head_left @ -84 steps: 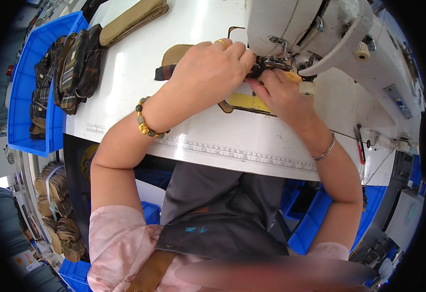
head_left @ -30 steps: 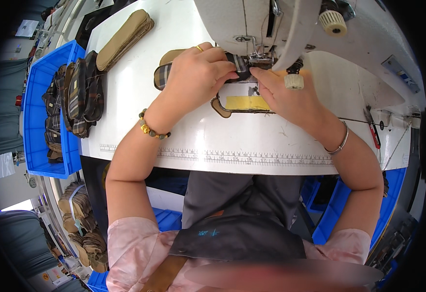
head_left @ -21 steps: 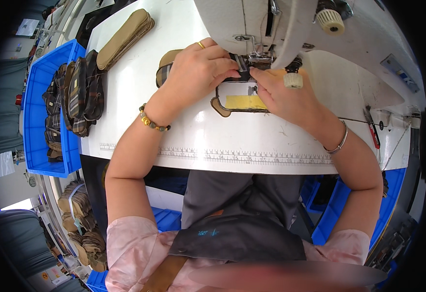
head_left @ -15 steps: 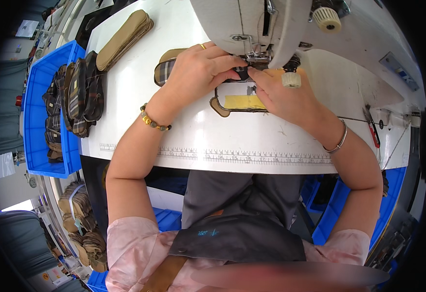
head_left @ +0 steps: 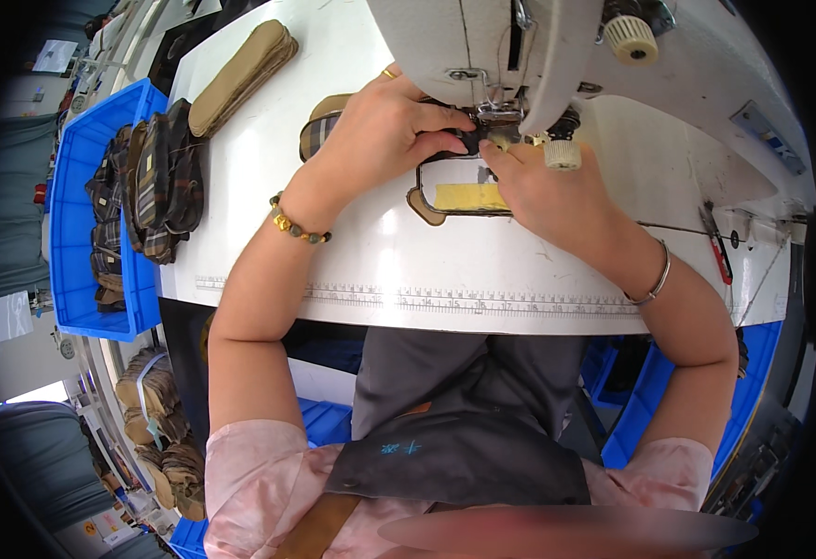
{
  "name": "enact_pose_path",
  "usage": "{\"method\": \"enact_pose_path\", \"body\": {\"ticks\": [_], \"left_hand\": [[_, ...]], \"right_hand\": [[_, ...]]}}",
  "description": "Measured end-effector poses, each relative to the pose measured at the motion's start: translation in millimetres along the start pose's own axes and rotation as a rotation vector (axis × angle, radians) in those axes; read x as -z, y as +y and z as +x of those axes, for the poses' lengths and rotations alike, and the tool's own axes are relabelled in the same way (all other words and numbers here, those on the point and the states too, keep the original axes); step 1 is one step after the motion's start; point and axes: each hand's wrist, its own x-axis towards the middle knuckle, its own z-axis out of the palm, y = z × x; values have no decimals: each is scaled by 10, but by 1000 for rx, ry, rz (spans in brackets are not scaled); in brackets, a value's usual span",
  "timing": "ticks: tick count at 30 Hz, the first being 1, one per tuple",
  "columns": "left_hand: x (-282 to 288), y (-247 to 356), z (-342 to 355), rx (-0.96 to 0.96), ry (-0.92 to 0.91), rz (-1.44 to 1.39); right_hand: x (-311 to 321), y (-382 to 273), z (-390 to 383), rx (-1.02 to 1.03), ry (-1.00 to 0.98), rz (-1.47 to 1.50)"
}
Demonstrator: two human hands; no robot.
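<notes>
A plaid piece with tan edging (head_left: 319,140) lies under the presser foot (head_left: 499,114) of the white sewing machine (head_left: 436,37). My left hand (head_left: 380,135) rests on it left of the foot, fingers curled and pressed onto its dark part. My right hand (head_left: 548,191), just right and in front of the foot, has its fingertips closed on the same piece. Beneath my hands, a framed plate with a yellow strip (head_left: 459,196) and a tan tab sits on the table (head_left: 380,242). The exact stitching point is partly hidden by my fingers and the machine.
A tan stack (head_left: 235,79) lies at back left, plaid pieces (head_left: 170,177) beside a blue bin (head_left: 63,289) holding more. Red-handled scissors (head_left: 720,252) lie right. A printed ruler runs along the front edge. Bundled tan pieces (head_left: 147,401) and more blue bins sit below the tabletop.
Since the earliest frame, the view has shifted and the plaid piece shows more left of my left hand. Lately my left fingers have crept toward the foot and my right fingertips have shifted slightly.
</notes>
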Motion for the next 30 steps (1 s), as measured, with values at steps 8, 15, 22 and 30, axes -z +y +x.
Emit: {"method": "enact_pose_path", "body": {"ticks": [8,15,22,30], "left_hand": [[41,64,-1,55,-26,83],[25,83,35,84,-13,85],[6,126,54,168,1,161],[4,160,66,165,28,199]], "right_hand": [[67,-21,25,11,-5,-32],[95,-12,18,21,7,-81],[143,-9,25,18,-15,-80],[190,-73,45,25,12,42]]}}
